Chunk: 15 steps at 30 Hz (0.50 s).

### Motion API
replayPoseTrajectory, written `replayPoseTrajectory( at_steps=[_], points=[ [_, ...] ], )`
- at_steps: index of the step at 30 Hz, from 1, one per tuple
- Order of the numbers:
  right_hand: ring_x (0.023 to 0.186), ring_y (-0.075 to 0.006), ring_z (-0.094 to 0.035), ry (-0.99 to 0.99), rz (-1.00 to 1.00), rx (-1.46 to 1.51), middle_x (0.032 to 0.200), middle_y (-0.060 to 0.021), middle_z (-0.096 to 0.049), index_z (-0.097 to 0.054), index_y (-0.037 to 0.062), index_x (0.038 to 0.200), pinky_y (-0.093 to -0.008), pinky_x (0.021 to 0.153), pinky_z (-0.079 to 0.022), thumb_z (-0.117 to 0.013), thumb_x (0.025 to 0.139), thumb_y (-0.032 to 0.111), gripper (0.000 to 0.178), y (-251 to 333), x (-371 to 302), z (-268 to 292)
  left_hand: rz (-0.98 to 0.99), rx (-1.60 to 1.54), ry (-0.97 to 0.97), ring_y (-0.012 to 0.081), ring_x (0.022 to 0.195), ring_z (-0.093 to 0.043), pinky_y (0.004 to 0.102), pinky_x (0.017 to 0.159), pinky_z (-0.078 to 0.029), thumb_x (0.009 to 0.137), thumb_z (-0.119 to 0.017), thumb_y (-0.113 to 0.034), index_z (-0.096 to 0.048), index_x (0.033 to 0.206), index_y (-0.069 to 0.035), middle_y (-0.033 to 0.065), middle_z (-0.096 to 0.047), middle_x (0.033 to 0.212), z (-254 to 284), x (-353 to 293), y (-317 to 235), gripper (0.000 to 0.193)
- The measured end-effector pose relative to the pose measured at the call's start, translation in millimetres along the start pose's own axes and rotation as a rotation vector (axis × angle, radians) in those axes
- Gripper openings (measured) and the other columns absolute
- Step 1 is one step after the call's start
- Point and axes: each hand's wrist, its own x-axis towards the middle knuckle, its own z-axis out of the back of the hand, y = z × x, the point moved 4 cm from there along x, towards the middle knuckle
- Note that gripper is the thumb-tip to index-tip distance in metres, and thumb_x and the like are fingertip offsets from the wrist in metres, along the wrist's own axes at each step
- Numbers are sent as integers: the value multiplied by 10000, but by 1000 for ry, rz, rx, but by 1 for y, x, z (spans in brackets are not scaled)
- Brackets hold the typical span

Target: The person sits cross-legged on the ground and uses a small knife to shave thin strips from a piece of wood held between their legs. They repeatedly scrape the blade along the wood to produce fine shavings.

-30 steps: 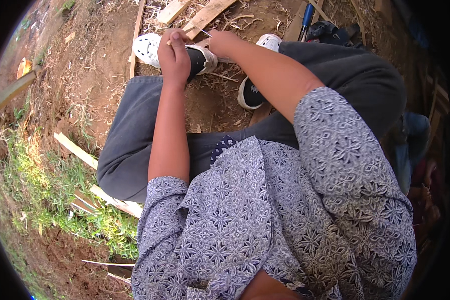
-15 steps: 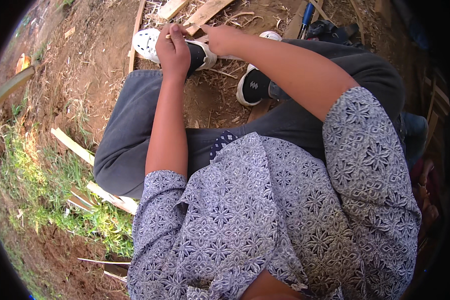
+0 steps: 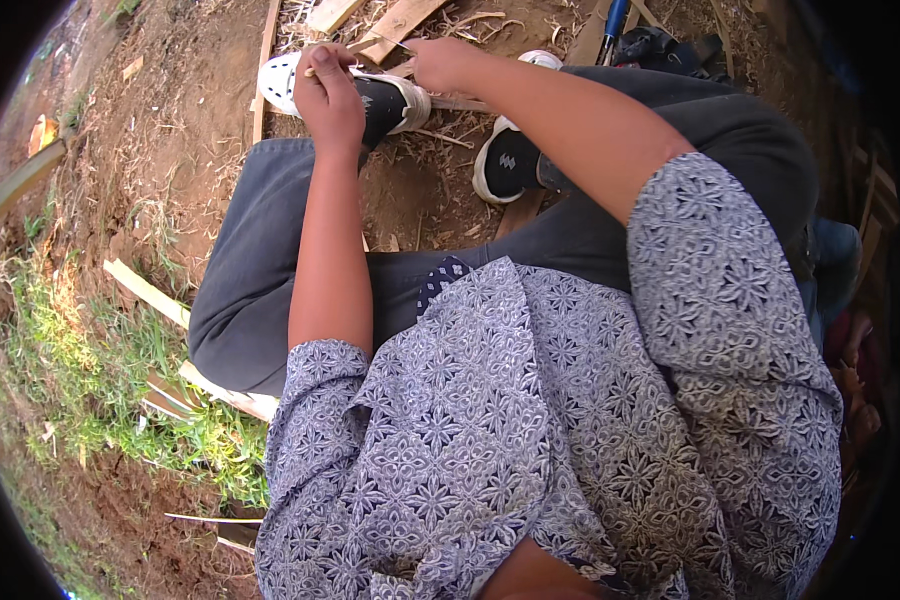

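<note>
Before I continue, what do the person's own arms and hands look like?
The left hand and right hand are ungloved, with no watch or bracelet visible. The loose, elbow-length left sleeve and right sleeve have a dark blue and white floral print.

A person in a patterned shirt [image 3: 450, 400] and dark trousers [image 3: 245, 270] is sitting over brown soil [image 3: 175, 130], the left hand [image 3: 331, 100] is gripping a thin pale stick [image 3: 311, 72], the right hand [image 3: 445, 65] is holding a slim blade-like tool [image 3: 397, 43], and wooden strips [image 3: 405, 25] are lying beyond a white shoe [image 3: 281, 86].
</note>
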Motion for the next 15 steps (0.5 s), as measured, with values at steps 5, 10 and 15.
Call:
replayPoseTrajectory(
  at_steps=[5, 10, 15],
  points=[
    [1103, -386, -689, -66, 170, -92, 1220, -207, -708, -381, 176, 1590, -486, 939, -547, -450, 1011, 233, 585, 36, -43, 20, 38, -62, -45, 81, 643, -534, 241, 589, -439, 1126, -408, -413, -636, 911, -30, 14, -584, 719, 6, 1, -1, 494],
    [1148, -379, -678, -30, 113, -100, 1235, -244, -693, -440, 115, 1550, -470, 949, -554, -537, 878, 131, 680, 42, -50, 24, 40, 14, -19, 79, 600, -497, 250, 576, -403, 1124, -447, -367, -621, 859, -28, -2, -558, 680, 3, -2, 0, 464],
    [1190, -373, -663, -62, -15, -100, 1260, -226, -692, -482, 101, 1521, -471, 977, -543, -550, 881, 140, 644, -7, -10, -19, -97, 78, 95, 103, 627, -485, 278, 602, -401, 1119, -463, -345, -623, 856, -26, 10, -546, 685, -17, -8, -17, 444]
  ],
)
